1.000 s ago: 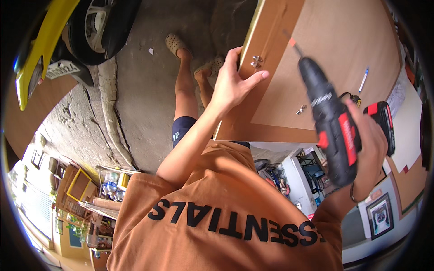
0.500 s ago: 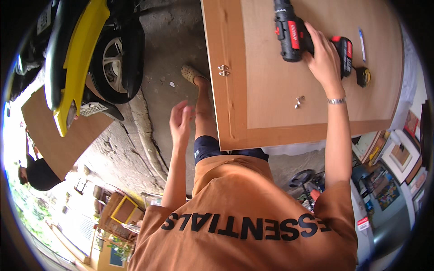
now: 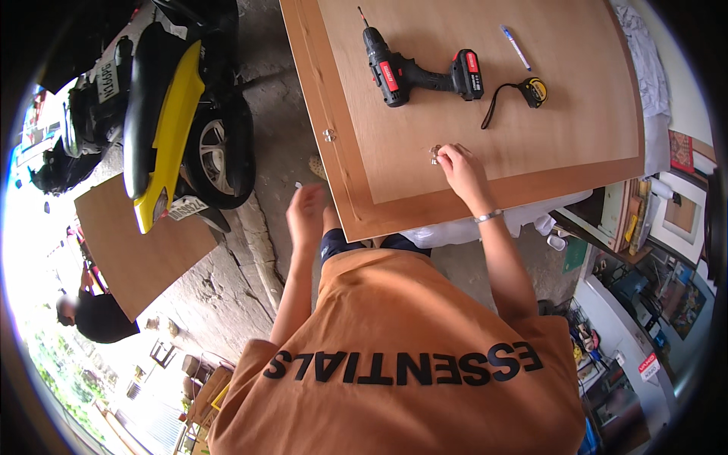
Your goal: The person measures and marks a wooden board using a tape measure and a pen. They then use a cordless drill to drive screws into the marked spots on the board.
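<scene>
A wooden door panel (image 3: 546, 152) lies flat in front of me. My right hand (image 3: 461, 168) rests on it near its front edge, fingertips pinched on a few small metal screws (image 3: 435, 154). A black and red cordless drill (image 3: 413, 70) lies on the panel beyond that hand, with nothing holding it. My left hand (image 3: 306, 214) hangs in the air left of the panel's edge, blurred, fingers apart and holding nothing. A small metal hinge (image 3: 329, 135) sits on the panel's left edge.
A tape measure (image 3: 532, 91) and a pen (image 3: 515, 47) lie on the panel right of the drill. A yellow scooter (image 3: 163, 114) and a plywood sheet (image 3: 144, 250) are on the left, another person (image 3: 95, 317) lower left, and cluttered shelves (image 3: 644, 227) on the right.
My right hand set the drill down on the panel and moved back to the screws. My left hand came off the panel's edge and dropped to its left.
</scene>
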### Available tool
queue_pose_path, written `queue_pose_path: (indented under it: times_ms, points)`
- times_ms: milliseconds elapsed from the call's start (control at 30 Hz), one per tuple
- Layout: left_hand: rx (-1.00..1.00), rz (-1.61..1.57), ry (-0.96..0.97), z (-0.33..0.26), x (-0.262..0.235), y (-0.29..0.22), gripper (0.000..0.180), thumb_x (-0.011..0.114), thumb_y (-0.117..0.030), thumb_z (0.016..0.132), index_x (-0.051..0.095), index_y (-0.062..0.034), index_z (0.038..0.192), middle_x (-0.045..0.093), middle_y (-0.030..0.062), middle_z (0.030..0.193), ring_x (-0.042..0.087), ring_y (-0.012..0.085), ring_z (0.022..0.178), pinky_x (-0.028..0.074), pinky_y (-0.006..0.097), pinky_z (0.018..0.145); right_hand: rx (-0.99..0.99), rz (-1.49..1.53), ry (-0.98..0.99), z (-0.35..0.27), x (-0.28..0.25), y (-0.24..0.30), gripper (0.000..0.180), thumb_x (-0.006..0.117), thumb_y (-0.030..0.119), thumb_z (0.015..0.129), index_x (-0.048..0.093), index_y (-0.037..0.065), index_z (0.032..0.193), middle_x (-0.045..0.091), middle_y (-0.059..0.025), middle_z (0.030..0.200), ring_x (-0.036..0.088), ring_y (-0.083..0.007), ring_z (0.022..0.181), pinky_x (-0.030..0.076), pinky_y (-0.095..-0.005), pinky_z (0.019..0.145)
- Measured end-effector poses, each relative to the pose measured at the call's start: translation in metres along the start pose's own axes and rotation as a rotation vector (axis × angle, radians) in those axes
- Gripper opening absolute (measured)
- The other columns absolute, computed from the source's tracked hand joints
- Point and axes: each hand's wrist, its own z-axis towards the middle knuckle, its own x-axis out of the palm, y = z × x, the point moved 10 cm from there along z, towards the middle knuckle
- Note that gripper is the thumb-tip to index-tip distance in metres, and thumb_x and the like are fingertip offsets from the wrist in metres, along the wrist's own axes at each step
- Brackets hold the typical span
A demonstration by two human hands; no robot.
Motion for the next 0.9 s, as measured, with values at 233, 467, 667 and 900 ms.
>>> queue_pose_path:
  times_ms: [233,467,667,900]
  points:
    - [0.431,0.4,0.388,0.006,0.169,-0.113,0.019,0.067,-0.021,0.089,0.069,-0.0094,0.104,0.069,0.0091,0.105,0.066,0.0295,0.099,0.053,0.04,0.085,0.056,0.031,-0.224,-0.006,0.032,-0.021,0.004,0.062,0.001,0.085,0.058,0.0,0.085,0.066,-0.019,0.083,0.064,-0.0372,0.08,0.05,-0.045,0.07]
    - [0.709,0.684,0.396,-0.016,0.254,-0.118,0.02,0.061,-0.013,0.087,0.068,-0.0133,0.106,0.063,0.0114,0.111,0.06,0.0295,0.106,0.051,0.04,0.09,0.226,0.212,-0.457,-0.055,-0.016,-0.076,0.004,0.063,0.007,0.093,0.06,0.004,0.091,0.062,-0.0096,0.073,0.06,-0.0213,0.064,0.048,-0.0355,0.06]
    - [0.645,0.837,0.28,-0.017,0.266,-0.099,0.019,0.059,-0.009,0.087,0.064,-0.006,0.105,0.062,0.013,0.11,0.06,0.029,0.108,0.053,0.04,0.086,0.414,0.626,-0.365,-0.157,-0.03,-0.107,0.003,0.06,0.005,0.097,0.06,0.002,0.097,0.06,-0.0016,0.076,0.054,-0.0079,0.063,0.045,-0.0232,0.057]
    - [0.001,-0.267,0.387,-0.06,0.208,-0.074,0.012,0.063,-0.011,0.095,0.058,-0.0002,0.098,0.067,0.013,0.094,0.068,0.0222,0.086,0.058,0.034,0.075,0.297,0.601,-0.3,-0.231,-0.009,-0.045,0.009,0.061,0.006,0.096,0.066,0.0,0.101,0.065,-0.0046,0.082,0.061,-0.0114,0.069,0.051,-0.0264,0.065]
